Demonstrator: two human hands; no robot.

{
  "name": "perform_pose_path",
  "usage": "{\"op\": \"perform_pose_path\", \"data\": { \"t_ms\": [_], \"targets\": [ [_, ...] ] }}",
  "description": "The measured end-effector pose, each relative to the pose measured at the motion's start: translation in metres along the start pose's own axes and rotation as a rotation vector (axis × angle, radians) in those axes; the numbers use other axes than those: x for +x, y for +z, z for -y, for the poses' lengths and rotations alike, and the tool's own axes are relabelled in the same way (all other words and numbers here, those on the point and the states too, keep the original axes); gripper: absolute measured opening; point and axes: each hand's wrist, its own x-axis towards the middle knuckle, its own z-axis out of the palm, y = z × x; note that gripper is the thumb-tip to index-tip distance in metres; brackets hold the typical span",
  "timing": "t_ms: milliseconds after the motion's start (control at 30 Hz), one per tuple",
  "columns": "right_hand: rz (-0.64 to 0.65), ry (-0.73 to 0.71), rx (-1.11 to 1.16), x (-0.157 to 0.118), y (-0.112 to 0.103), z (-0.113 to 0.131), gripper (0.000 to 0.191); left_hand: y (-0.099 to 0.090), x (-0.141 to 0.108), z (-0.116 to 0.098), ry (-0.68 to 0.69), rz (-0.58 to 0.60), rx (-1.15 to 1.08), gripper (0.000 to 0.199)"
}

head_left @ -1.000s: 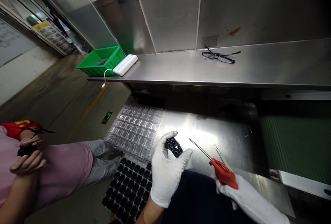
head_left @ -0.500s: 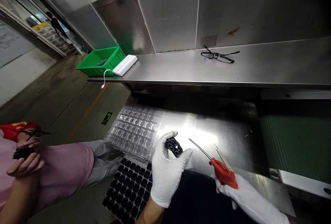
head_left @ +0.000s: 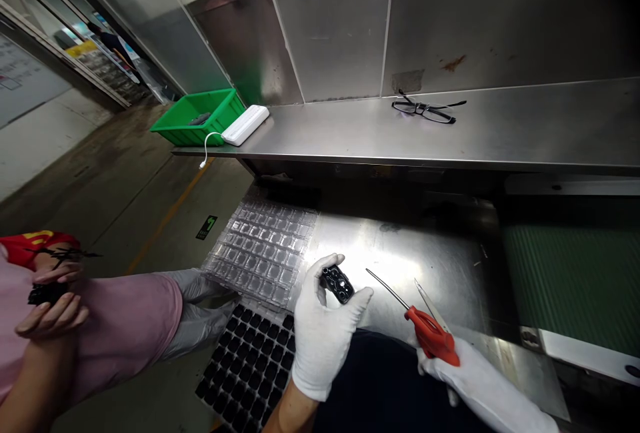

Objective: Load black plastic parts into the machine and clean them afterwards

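My left hand point(head_left: 323, 333), in a white glove, grips a small black part point(head_left: 338, 284) between thumb and fingers. The part is roughly rectangular with rounded corners, and several round holes and raised lines show on its upper face. At the right, my right hand point(head_left: 450, 361), also gloved in white, is closed around a screwdriver point(head_left: 425, 329) with a red handle. Its thin shaft points up and left towards the black part, without touching it. Beside the shaft a pointed silver metal tool point(head_left: 429, 301) sticks out of the same hand; its lower end is hidden.
A clear plastic tray point(head_left: 265, 246) lies left of my hands, above a tray of black pieces point(head_left: 245, 359). The shelf point(head_left: 340, 139) holds a green bin point(head_left: 195, 116), a white power bank point(head_left: 245, 125) and glasses point(head_left: 425, 111). A green conveyor belt point(head_left: 575, 273) runs right; a co-worker point(head_left: 120, 313) stands left.
My hands and what they hold stay almost in place. The view has shifted very slightly, and the co-worker's hands have moved a little.
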Motion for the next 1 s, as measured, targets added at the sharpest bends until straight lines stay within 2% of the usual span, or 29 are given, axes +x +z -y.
{"op": "perform_pose_path", "data": {
  "t_ms": [200, 433, 500, 600, 867, 1000],
  "targets": [
    [-0.002, 0.025, 0.002, 0.004, 0.002, -0.008, 0.019, -0.003, 0.000, -0.002, -0.031, -0.001, -0.027, 0.054],
    [-0.017, 0.033, 0.048, -0.006, 0.004, 0.009, 0.029, -0.007, 0.000, -0.006, -0.083, 0.093, -0.224, 0.055],
    [-0.018, 0.027, 0.035, -0.006, 0.004, 0.010, 0.027, -0.007, 0.000, -0.006, -0.099, 0.107, -0.253, 0.055],
    [-0.018, 0.017, 0.013, -0.004, 0.004, 0.008, 0.019, -0.005, 0.001, -0.007, -0.096, 0.108, -0.253, 0.056],
    [-0.008, 0.011, 0.016, -0.003, 0.004, 0.007, 0.020, -0.004, 0.001, -0.011, -0.099, 0.087, -0.208, 0.054],
    [-0.003, 0.018, 0.020, -0.002, 0.004, 0.006, 0.015, -0.004, 0.000, -0.012, -0.084, 0.068, -0.182, 0.054]
  ]
}}
